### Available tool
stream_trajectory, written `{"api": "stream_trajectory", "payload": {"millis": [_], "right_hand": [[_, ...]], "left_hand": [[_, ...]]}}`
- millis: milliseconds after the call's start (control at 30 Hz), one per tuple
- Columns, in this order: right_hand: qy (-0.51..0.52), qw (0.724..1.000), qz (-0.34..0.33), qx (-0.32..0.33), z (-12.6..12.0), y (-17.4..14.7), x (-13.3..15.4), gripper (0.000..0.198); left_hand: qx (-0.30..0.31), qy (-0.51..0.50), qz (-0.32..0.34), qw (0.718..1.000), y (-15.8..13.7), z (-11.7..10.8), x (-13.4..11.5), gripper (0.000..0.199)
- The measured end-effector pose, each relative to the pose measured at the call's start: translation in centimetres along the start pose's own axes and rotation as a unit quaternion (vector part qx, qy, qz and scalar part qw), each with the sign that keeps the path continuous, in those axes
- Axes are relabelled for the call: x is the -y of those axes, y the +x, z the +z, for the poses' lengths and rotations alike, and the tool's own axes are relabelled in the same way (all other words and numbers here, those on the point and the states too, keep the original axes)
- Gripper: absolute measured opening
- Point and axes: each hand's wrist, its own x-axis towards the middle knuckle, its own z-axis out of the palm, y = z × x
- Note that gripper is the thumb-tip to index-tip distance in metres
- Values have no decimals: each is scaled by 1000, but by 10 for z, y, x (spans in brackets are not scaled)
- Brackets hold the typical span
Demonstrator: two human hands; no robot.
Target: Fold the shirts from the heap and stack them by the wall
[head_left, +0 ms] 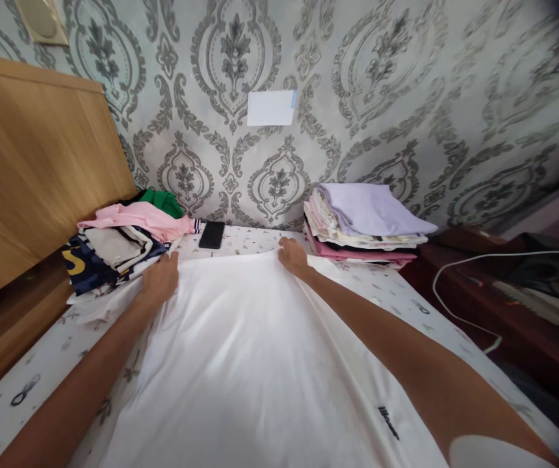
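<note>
A white shirt (240, 344) lies spread out before me, with a small dark print on its right side. At its far left corner, my left hand (162, 276) is closed on the cloth, close beside a heap of clothes. My right hand (292, 255) grips the far edge of the shirt further right, fingers bent around the fabric. The right part of the shirt passes under my right forearm, and its near end runs out of view.
Loose clothes (138, 224) sit at the left by a wooden cabinet (40, 162). A black phone (212, 235) lies near the wall. Folded clothes (372, 211) are stacked at the far right of the patterned sheet (26, 370). A white cable (450, 266) hangs beyond its right edge.
</note>
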Motion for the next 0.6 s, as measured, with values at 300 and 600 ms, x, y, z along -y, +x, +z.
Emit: {"api": "stream_trajectory", "payload": {"millis": [300,600], "right_hand": [[92,921,-374,54,5,-84,71,30],[97,932,-326,126,21,-72,122,49]], "left_hand": [[-17,43,55,997,8,-19,-10,42],[-49,3,76,996,1,-58,-14,39]]}}
